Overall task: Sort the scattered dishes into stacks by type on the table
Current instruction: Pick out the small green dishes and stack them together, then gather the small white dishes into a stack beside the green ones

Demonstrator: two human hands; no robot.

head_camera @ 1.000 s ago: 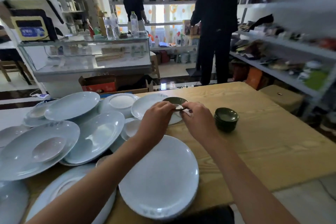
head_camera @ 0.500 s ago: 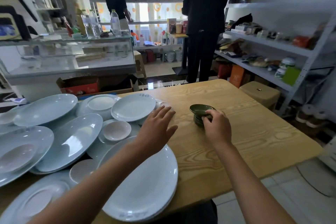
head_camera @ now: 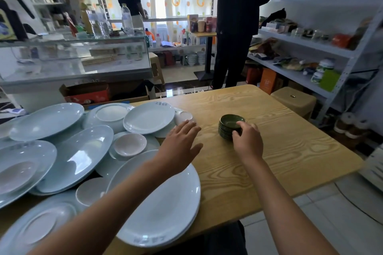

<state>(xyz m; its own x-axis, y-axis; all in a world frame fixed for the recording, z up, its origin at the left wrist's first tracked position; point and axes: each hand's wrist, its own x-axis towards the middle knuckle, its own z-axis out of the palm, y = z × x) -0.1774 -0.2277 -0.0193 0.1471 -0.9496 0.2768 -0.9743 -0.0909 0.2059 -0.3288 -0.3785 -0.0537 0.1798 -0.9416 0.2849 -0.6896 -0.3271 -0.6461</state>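
Hands: two, a left hand (head_camera: 179, 144) and a right hand (head_camera: 247, 143).
Stack of small green dishes (head_camera: 230, 126): one; dish count inside it cannot be told.
Small pink saucers: at least four, one at (head_camera: 130, 144).
Large pale blue plates: many, overlapping, one at (head_camera: 161, 198); exact count unclear.
Wooden table (head_camera: 279, 151): one.
People standing behind: two, one at (head_camera: 238, 27).

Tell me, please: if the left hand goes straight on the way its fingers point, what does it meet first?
Probably the small pale dish just past the left hand, at the edge of the plate pile; the depth is hard to judge.
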